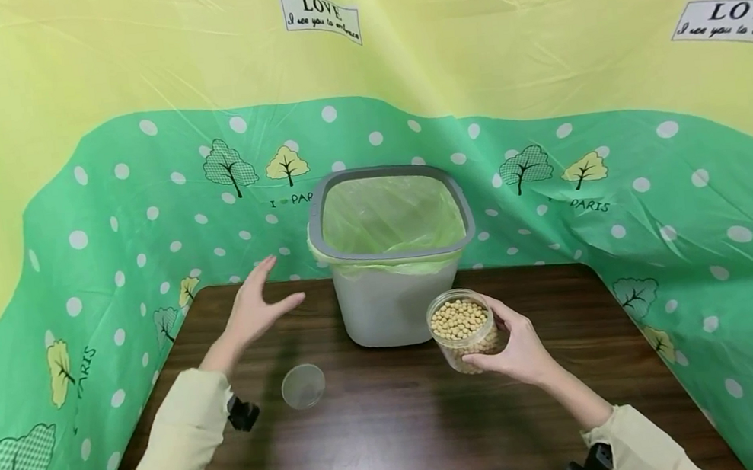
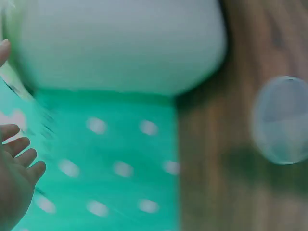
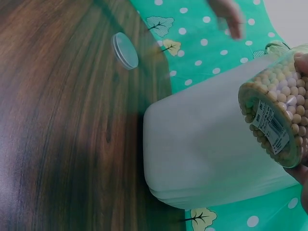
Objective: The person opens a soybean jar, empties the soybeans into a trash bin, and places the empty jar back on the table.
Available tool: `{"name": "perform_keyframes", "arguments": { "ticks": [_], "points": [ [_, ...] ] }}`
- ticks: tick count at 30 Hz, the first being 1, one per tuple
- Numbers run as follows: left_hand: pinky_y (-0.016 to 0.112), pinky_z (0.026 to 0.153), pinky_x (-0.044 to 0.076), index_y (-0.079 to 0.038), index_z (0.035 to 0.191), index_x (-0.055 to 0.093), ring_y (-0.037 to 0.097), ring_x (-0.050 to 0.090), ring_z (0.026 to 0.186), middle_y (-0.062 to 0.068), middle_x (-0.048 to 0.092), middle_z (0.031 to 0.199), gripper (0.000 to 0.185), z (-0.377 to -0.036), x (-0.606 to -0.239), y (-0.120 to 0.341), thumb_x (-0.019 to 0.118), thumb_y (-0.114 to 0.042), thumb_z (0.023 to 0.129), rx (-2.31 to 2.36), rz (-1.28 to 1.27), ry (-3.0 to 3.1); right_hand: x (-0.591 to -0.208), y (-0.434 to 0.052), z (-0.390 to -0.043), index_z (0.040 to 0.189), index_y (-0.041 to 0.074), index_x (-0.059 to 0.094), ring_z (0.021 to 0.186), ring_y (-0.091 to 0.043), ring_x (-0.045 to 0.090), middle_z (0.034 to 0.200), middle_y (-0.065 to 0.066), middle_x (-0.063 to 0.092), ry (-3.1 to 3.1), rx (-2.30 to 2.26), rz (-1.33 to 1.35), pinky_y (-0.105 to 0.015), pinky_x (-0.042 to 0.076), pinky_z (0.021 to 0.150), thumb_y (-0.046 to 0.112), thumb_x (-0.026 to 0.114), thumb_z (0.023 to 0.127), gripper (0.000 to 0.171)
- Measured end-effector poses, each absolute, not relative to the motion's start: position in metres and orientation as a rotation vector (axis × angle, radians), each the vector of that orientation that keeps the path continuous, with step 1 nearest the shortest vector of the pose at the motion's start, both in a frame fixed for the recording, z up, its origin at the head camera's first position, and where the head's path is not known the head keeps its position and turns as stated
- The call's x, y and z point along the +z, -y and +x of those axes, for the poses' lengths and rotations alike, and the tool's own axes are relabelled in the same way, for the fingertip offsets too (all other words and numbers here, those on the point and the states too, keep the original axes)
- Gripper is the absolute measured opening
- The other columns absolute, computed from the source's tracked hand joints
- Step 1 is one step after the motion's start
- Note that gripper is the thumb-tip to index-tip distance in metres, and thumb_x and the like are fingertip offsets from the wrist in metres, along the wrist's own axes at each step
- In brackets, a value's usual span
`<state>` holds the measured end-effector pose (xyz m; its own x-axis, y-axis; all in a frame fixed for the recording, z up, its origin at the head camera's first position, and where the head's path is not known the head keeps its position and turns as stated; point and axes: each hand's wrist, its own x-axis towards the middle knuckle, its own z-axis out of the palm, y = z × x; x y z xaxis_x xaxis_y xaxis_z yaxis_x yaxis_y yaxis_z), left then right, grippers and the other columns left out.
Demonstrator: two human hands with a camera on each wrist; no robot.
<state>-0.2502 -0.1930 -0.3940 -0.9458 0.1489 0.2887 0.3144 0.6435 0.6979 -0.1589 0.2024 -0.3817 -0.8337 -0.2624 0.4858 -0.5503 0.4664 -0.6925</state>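
Observation:
In the head view my right hand (image 1: 515, 343) grips a clear, lidless jar (image 1: 464, 333) full of round beige soybeans (image 1: 457, 319), held above the table and tilted slightly. A label shows on the jar's base (image 3: 270, 127) in the right wrist view. My left hand (image 1: 256, 309) is raised over the table's left side, thumb and fingers spread, holding nothing. Below it a round clear lid (image 1: 304, 386) lies on the wood. Behind the jar stands a light grey bin (image 1: 384, 303) with a darker grey rim, lined with a green bag (image 1: 391, 214).
The dark wooden table (image 1: 384, 441) reaches back to a green and yellow patterned curtain (image 1: 256, 136) that hangs behind and on both sides. The bin stands close to the back curtain.

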Motion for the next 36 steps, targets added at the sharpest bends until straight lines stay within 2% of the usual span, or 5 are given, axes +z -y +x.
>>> {"name": "perform_keyframes", "arguments": {
  "ticks": [4,9,28,32,36],
  "points": [
    [0.052,0.104,0.024,-0.012,0.144,0.026,0.027,0.021,0.135,0.006,0.022,0.149,0.087,-0.26,-0.353,0.175,0.067,-0.05,0.076,-1.085,-0.507,2.671,-0.38,-0.202,-0.158,0.125,-0.006,0.048,0.099,-0.003,0.051,0.113,-0.02,0.057,2.407,1.303,0.7,-0.009,0.04,0.076,-0.001,0.083,0.052,0.081],
    [0.05,0.104,0.026,-0.01,0.144,0.024,0.027,0.022,0.135,0.007,0.021,0.149,0.092,-0.276,-0.333,0.159,0.063,-0.056,0.075,-0.914,-0.536,2.738,-0.376,-0.201,-0.159,0.127,-0.004,0.048,0.1,-0.006,0.051,0.115,-0.019,0.057,2.414,1.273,0.7,-0.011,0.04,0.076,0.0,0.083,0.052,0.082],
    [0.047,0.105,0.025,-0.006,0.143,0.025,0.028,0.023,0.134,0.011,0.027,0.146,0.091,-0.284,-0.335,0.143,0.055,-0.062,0.078,-0.871,-0.512,2.804,-0.316,-0.212,-0.17,0.125,-0.011,0.044,0.103,-0.002,0.049,0.114,-0.026,0.052,2.334,1.156,0.761,-0.009,0.041,0.082,-0.01,0.081,0.048,0.085],
    [0.046,0.105,0.025,-0.007,0.144,0.024,0.027,0.023,0.134,0.01,0.025,0.147,0.091,-0.282,-0.333,0.142,0.053,-0.064,0.079,-0.901,-0.512,2.811,-0.298,-0.222,-0.185,0.127,-0.009,0.043,0.098,0.003,0.048,0.115,-0.025,0.051,2.328,1.114,0.715,-0.008,0.042,0.077,-0.01,0.081,0.049,0.087],
    [0.048,0.105,0.026,-0.008,0.144,0.025,0.028,0.023,0.134,0.01,0.025,0.147,0.092,-0.282,-0.332,0.142,0.055,-0.064,0.078,-0.948,-0.493,2.828,-0.29,-0.237,-0.212,0.132,-0.001,0.041,0.099,0.001,0.048,0.118,-0.019,0.051,2.327,1.056,0.677,-0.006,0.041,0.076,-0.006,0.082,0.052,0.09]
  ]
}}
